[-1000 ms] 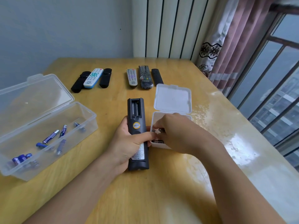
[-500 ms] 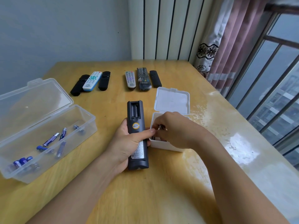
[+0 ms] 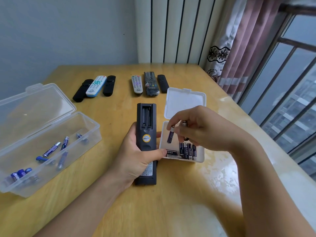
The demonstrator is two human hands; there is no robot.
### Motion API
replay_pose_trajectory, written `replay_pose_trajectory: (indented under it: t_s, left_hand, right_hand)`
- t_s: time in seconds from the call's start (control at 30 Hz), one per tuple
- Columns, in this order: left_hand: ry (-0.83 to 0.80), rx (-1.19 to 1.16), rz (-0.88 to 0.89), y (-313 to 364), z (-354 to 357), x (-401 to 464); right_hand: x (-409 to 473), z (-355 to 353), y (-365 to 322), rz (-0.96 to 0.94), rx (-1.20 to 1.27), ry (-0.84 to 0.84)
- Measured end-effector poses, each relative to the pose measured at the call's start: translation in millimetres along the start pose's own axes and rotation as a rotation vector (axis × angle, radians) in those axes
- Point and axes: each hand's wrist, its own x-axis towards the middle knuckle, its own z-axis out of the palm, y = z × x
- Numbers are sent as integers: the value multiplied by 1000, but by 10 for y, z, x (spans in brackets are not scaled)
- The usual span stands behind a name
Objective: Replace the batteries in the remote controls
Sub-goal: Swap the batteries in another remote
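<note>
I am viewing the wooden table (image 3: 119, 211) from the head camera. The left hand (image 3: 136, 154) is closing around a black remote control (image 3: 146, 134), which is lying back-up on the table with its battery compartment (image 3: 147, 118) uncovered and showing no cells; the thumb is pressing across the remote's lower half. The right hand (image 3: 196, 129) is hovering over the small white box (image 3: 201, 158), just right of the remote, with its fingertips pinched on a dark AAA battery (image 3: 170, 135) tilted slightly from upright. I am seeing what looks like a second cell (image 3: 184, 124) behind the fingers, but I cannot tell for certain. More dark batteries (image 3: 187, 150) are lying in the box, whose lid (image 3: 185, 103) is hinged open toward the far side. At the left, a large clear plastic container (image 3: 85, 134) is sitting open with several blue batteries (image 3: 51, 149) scattered inside. Six further remotes are lying at the far edge, in two groups of three (image 3: 95, 86) (image 3: 149, 82).
</note>
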Motion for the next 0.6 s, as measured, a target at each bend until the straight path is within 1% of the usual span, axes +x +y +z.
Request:
replay_pose_trajectory:
  t_s: [0.07,0.17,0.4,0.5,0.6]
  left_hand:
    - [4,14,18,-1,30,10]
    - [16,14,9,7,47,28]
    - [-4,67,50,-7,21,6]
    - [-8,73,37,-6,16,10]
    - [9,36,1,-23,29,28]
  right_hand:
    - [3,14,15,11,-32,20]
    - [25,72,7,1,-169,46]
    - [-13,42,-14,-25,-112,37]
    - [22,126,-37,-29,-246,65]
    - [79,205,-61,69,-358,56]
